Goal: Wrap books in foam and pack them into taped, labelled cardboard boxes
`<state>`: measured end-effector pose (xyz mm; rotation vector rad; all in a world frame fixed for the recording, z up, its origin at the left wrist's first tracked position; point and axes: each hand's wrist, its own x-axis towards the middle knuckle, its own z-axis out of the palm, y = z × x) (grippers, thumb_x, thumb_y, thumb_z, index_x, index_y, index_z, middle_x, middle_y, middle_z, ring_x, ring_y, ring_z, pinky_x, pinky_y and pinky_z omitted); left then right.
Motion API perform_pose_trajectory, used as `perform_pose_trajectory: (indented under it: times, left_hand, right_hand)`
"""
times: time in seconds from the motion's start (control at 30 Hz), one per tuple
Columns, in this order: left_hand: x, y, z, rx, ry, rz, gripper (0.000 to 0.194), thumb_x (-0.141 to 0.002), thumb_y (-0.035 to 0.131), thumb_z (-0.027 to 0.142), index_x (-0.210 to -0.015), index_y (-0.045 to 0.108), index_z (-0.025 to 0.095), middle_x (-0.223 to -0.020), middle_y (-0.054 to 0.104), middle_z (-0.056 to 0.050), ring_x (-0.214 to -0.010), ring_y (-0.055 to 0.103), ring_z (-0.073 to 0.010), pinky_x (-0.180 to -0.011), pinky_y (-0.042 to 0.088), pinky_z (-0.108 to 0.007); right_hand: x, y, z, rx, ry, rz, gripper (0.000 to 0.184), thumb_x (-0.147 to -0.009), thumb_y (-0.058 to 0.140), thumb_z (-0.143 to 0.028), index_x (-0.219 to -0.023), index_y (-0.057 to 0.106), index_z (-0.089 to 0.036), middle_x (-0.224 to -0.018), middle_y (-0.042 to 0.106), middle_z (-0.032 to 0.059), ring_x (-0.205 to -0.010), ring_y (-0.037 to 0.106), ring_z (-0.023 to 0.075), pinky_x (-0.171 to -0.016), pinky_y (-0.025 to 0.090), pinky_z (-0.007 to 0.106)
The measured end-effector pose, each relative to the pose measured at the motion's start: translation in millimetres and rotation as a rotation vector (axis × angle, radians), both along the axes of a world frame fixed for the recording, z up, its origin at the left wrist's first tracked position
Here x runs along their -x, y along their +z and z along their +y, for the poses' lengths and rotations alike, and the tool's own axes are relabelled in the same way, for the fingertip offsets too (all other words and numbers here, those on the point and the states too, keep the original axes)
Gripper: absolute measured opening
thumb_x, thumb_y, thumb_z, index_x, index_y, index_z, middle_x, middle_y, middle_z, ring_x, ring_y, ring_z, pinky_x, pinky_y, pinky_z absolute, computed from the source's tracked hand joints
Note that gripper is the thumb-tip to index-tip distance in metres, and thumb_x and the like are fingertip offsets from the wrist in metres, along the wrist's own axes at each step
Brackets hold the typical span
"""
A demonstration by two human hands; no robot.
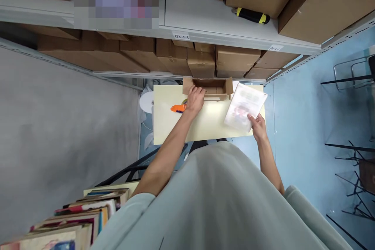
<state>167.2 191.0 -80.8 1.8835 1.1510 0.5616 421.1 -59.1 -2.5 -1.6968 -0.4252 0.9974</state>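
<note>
Right hand (258,127) closed on a pale packet (244,107), pinching it near its lower right corner, thumb on the upper face and fingers mostly hidden beneath. Left hand (195,99) at the left part of an open cardboard box (216,86), fingers bent over its near wall; cannot tell whether they clamp the cardboard or merely rest on it. Step in hand, as I judge it: box steadied on one side, packet managed on the other, the two handled together. From this position, any move would seem to call for a secure right pinch, as the packet is held at one corner only and its far end could droop or swing; the left would do well to keep the box from sliding. Position of the packet: it reaches away from the right hand, up and to the left, slightly skewed, over the right end of the pale yellow table (211,125). It lies to the right of the box, near it but outside it; contact with the tabletop cannot be made out. The box sits at the table's far edge, its inside facing up and no contents visible in the part that shows. An orange tool (177,108) lies just left of the left wrist. Faint pinkish print on the packet, too blurred to read.
</note>
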Motion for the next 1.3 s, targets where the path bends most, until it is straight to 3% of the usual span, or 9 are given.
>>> perform_pose_trajectory:
  times: [0.13, 0.3, 0.5, 0.63, 0.77, 0.87, 0.97, 1.1, 1.3]
  left_hand:
    - [-3, 11.1, -35, -0.108, -0.031, 0.217, 0.032, -0.094, 0.058, 0.004, -0.103, 0.082, 0.022, -0.108, 0.072, -0.013, -0.111, 0.070, -0.0345, -0.108, 0.055, -0.049]
    - [-6, 27.3, -109, -0.306, -0.161, 0.523, 0.041, -0.103, 0.051, 0.003, -0.120, 0.082, 0.023, -0.115, 0.076, -0.012, -0.106, 0.072, -0.0286, -0.085, 0.056, -0.038]
    - [-8, 12.4, -163, -0.354, -0.199, 0.526, 0.045, -0.100, 0.054, -0.001, -0.120, 0.085, 0.024, -0.113, 0.080, -0.011, -0.100, 0.074, -0.0257, -0.086, 0.060, -0.036]
    - [-5, -2.3, -179, -0.332, -0.209, 0.422, 0.051, -0.101, 0.052, -0.002, -0.127, 0.086, 0.025, -0.119, 0.083, -0.012, -0.105, 0.078, -0.0252, -0.094, 0.063, -0.038]
    - [4, -16.4, -191, -0.316, -0.217, 0.337, 0.057, -0.100, 0.049, -0.005, -0.133, 0.086, 0.024, -0.131, 0.084, -0.012, -0.123, 0.080, -0.0244, -0.111, 0.064, -0.040]
    - [10, -25.9, -194, -0.303, -0.203, 0.310, 0.060, -0.100, 0.048, -0.005, -0.136, 0.085, 0.024, -0.137, 0.084, -0.011, -0.130, 0.079, -0.0240, -0.120, 0.062, -0.041]
    - [12, -32.6, -196, -0.279, -0.218, 0.298, 0.058, -0.099, 0.051, -0.004, -0.137, 0.086, 0.024, -0.142, 0.083, -0.012, -0.133, 0.079, -0.0251, -0.124, 0.061, -0.043]
    - [10, -36.5, -199, -0.253, -0.274, 0.297, 0.056, -0.099, 0.054, -0.003, -0.137, 0.085, 0.022, -0.145, 0.082, -0.012, -0.136, 0.079, -0.0265, -0.124, 0.062, -0.045]
    - [10, -34.6, -198, -0.246, -0.252, 0.319, 0.057, -0.102, 0.052, -0.001, -0.144, 0.082, 0.022, -0.148, 0.080, -0.014, -0.136, 0.079, -0.0260, -0.121, 0.064, -0.042]
  right_hand:
    - [-36, 8.7, -3, -0.046, 0.030, 0.015, 0.067, -0.080, 0.093, -0.066, -0.127, 0.078, -0.021, -0.136, 0.085, 0.0168, -0.124, 0.082, 0.0352, -0.106, 0.068, 0.051]
    - [-67, 27.6, -19, -0.134, 0.012, -0.045, 0.060, -0.085, 0.095, -0.064, -0.123, 0.079, -0.021, -0.131, 0.086, 0.0132, -0.124, 0.081, 0.0310, -0.107, 0.066, 0.045]
    - [-71, 27.3, -27, -0.154, 0.128, -0.229, 0.051, -0.088, 0.090, -0.068, -0.108, 0.082, -0.022, -0.111, 0.088, 0.0097, -0.108, 0.083, 0.0295, -0.097, 0.066, 0.042]
    - [-57, 25.5, -10, -0.159, 0.316, -0.355, 0.045, -0.096, 0.081, -0.064, -0.106, 0.086, -0.020, -0.105, 0.088, 0.0061, -0.099, 0.082, 0.0274, -0.089, 0.065, 0.038]
    - [-46, 35.6, 16, -0.125, 0.668, -0.516, 0.036, -0.107, 0.066, -0.043, -0.127, 0.087, -0.022, -0.122, 0.089, 0.0030, -0.111, 0.083, 0.0277, -0.097, 0.065, 0.036]
    - [-36, 46.6, 34, 0.029, 0.958, -0.708, 0.045, -0.107, 0.057, -0.023, -0.144, 0.081, -0.032, -0.139, 0.085, -0.0015, -0.122, 0.083, 0.0274, -0.104, 0.063, 0.037]
    - [-16, 55.4, 49, 0.259, 1.169, -0.905, 0.056, -0.108, 0.054, -0.016, -0.156, 0.073, -0.038, -0.154, 0.079, -0.0019, -0.130, 0.080, 0.0293, -0.107, 0.061, 0.039]
    - [22, 59.5, 67, 0.478, 1.311, -1.052, 0.054, -0.114, 0.048, -0.018, -0.162, 0.066, -0.034, -0.144, 0.083, 0.0086, -0.123, 0.081, 0.0317, -0.102, 0.061, 0.040]
    - [53, 72.3, 73, 0.652, 1.323, -1.120, 0.050, -0.113, 0.044, -0.012, -0.157, 0.065, -0.024, -0.127, 0.085, 0.0176, -0.117, 0.082, 0.0312, -0.099, 0.060, 0.039]
